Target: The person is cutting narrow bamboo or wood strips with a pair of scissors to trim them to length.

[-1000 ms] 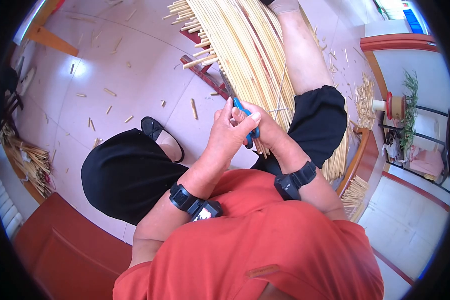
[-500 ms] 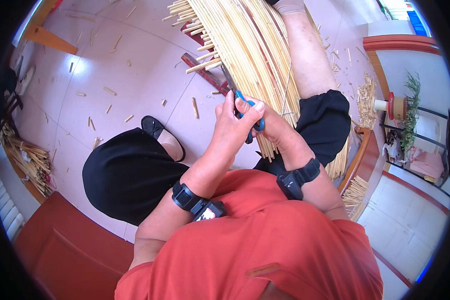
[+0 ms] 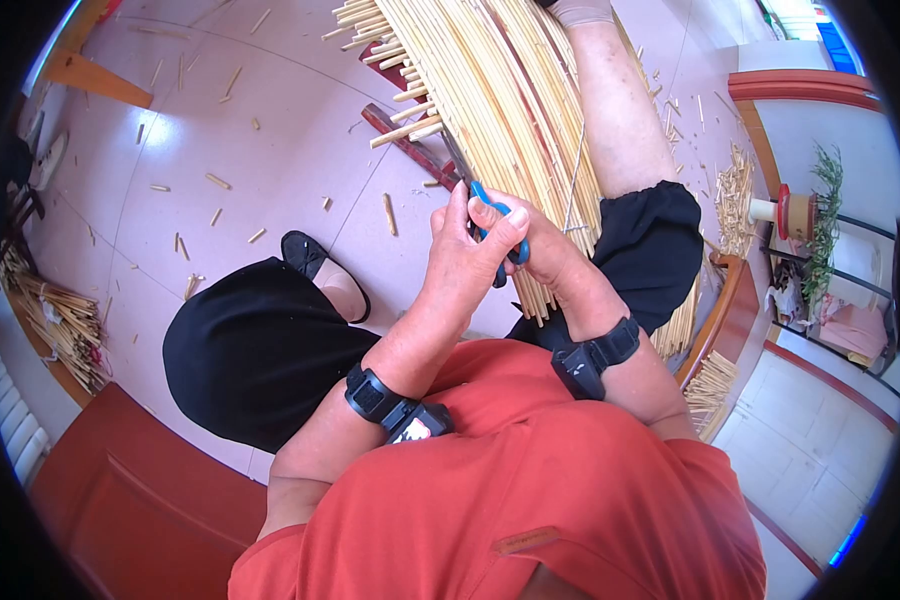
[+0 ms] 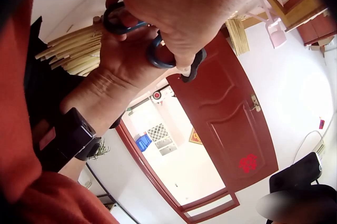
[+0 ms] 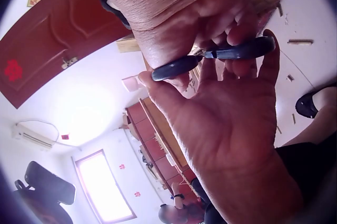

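Blue-handled scissors [image 3: 518, 252] are gripped between both hands, and their dark blades lie along the left edge of a fan of pale sticks [image 3: 505, 110]. The left hand [image 3: 462, 255] pinches the handles from the left, its thumb across them; in the right wrist view its palm [image 5: 226, 121] faces the camera, with thumb and fingers at the two handle loops [image 5: 237, 51]. From the other side, the right hand [image 3: 550, 262] curls round the handles, beside the near stick ends. The left wrist view shows the right hand [image 4: 121, 58] behind the loops; the blades are hidden there.
The sticks lie against the bare right leg [image 3: 625, 110], above a dark red stand [image 3: 410, 145]. Cut stick pieces [image 3: 389, 214] litter the tiled floor. More bundles [image 3: 65, 325] lie far left. A red panel [image 3: 150, 500] is at lower left, a spool [image 3: 795, 215] at right.
Compared with one second ago, both hands and the scissors have shifted slightly right, and the near stick ends have moved a little right and down. Over the last half second almost nothing differs.
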### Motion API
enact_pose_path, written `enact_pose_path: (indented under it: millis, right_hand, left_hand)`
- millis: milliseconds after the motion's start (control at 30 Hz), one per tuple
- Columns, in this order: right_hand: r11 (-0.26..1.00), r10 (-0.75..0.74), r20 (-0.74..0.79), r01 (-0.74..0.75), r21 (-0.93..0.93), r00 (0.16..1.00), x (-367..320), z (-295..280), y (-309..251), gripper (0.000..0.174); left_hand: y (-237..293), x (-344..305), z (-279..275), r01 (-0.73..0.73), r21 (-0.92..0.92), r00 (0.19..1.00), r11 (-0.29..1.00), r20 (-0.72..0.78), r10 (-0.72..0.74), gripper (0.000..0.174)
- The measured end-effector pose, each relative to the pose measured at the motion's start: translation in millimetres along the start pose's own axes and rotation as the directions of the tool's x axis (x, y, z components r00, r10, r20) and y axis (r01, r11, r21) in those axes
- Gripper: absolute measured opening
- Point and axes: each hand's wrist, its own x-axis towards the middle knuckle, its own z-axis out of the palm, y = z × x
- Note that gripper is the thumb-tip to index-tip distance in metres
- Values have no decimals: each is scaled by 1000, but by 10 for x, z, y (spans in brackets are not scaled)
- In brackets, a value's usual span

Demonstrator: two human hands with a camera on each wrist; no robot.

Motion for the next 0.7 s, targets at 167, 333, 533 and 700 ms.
enact_pose_path:
  millis: [167, 333, 533, 700]
  right_hand:
    - [1000, -9, -13, 9, -10, 1000, 1, 0, 19, 48]
    - [1000, -14, 21, 14, -11, 1000, -5, -8, 7, 48]
    - [999, -8, 26, 9, -48, 1000, -34, 6, -42, 48]
    - [993, -56, 1, 55, -99, 998, 52, 7, 68, 50]
  left_hand:
    - [-7, -8, 29, -44, -33, 998, 999, -46, 42, 108]
    - [-51, -3, 17, -22, -54, 1000, 998, -21, 21, 108]
    - [-106, -3, 29, -35, -86, 998, 996, -50, 31, 102]
    - [-262, 80, -31, -54, -127, 999, 991, -9, 53, 102]
